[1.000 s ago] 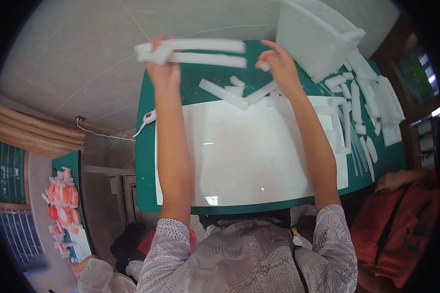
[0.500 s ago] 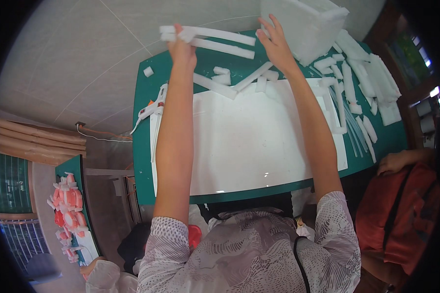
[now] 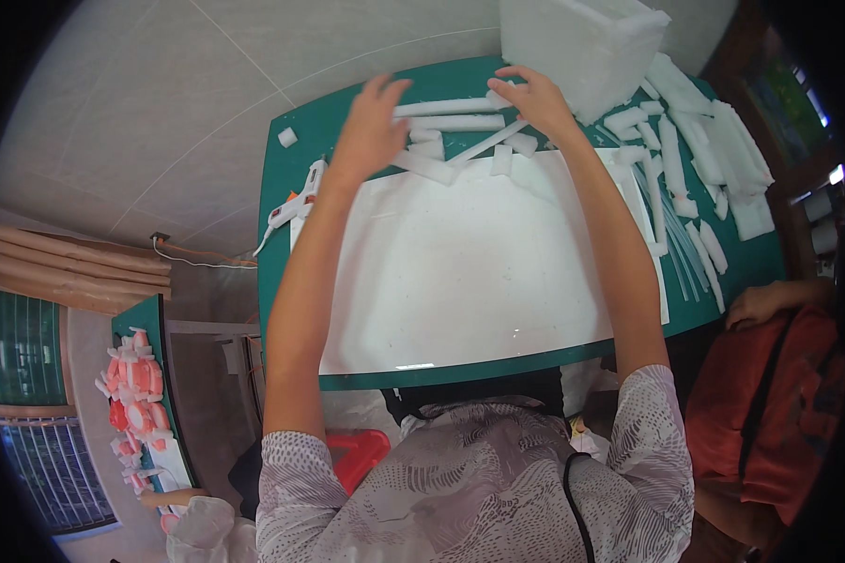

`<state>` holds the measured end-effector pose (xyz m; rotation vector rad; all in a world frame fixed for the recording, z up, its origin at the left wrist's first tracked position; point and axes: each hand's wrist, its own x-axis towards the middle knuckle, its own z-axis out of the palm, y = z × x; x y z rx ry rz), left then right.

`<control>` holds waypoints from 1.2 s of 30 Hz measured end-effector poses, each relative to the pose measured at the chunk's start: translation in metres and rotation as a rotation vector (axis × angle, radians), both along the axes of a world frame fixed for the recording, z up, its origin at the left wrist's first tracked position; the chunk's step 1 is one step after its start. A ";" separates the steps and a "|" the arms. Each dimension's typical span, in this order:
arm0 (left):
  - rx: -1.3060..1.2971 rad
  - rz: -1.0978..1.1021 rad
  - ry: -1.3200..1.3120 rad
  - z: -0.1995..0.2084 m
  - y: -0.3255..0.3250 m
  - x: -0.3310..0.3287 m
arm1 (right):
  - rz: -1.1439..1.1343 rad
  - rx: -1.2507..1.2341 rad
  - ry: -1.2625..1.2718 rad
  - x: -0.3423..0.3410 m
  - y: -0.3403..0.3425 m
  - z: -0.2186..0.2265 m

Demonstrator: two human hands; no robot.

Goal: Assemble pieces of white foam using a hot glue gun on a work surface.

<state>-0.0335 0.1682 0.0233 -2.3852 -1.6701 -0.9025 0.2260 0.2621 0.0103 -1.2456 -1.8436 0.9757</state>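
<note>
Two long white foam strips, a far strip (image 3: 446, 107) and a near strip (image 3: 455, 123), lie side by side at the back of the table between my hands. My left hand (image 3: 376, 127), a little blurred, is at their left ends with its fingers apart and holds nothing that I can see. Over at their right ends is my right hand (image 3: 538, 98), its fingers spread and the fingertips close to the far strip's end; whether they touch it is unclear. Shorter foam pieces (image 3: 426, 145) lie just in front, beside a slanted foam strip (image 3: 483, 143).
A white sheet (image 3: 460, 272) covers much of the green table (image 3: 282, 178). A white glue gun (image 3: 296, 208) lies left, a foam box (image 3: 577, 56) stands at the back right, and foam offcuts (image 3: 671, 159) and clear sticks (image 3: 690, 263) lie right. Another person's hand (image 3: 756, 305) rests nearby.
My left hand has lowered the two foam strips to the table and let them go, moving nearer and slightly right. My right hand has come down to the strips' right ends.
</note>
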 end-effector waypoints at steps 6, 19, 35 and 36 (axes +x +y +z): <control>0.014 -0.150 -0.099 -0.005 -0.001 0.070 | 0.269 -0.240 0.343 -0.016 -0.042 0.012; -0.138 -0.196 -0.504 -0.013 -0.034 0.072 | 0.256 -0.395 0.430 -0.016 -0.053 0.001; -0.269 -0.218 0.152 -0.033 -0.006 0.023 | -0.353 0.459 -0.555 0.161 -0.096 -0.034; -0.308 -0.177 0.191 -0.032 -0.002 0.021 | -0.397 0.428 -0.601 0.172 -0.098 -0.040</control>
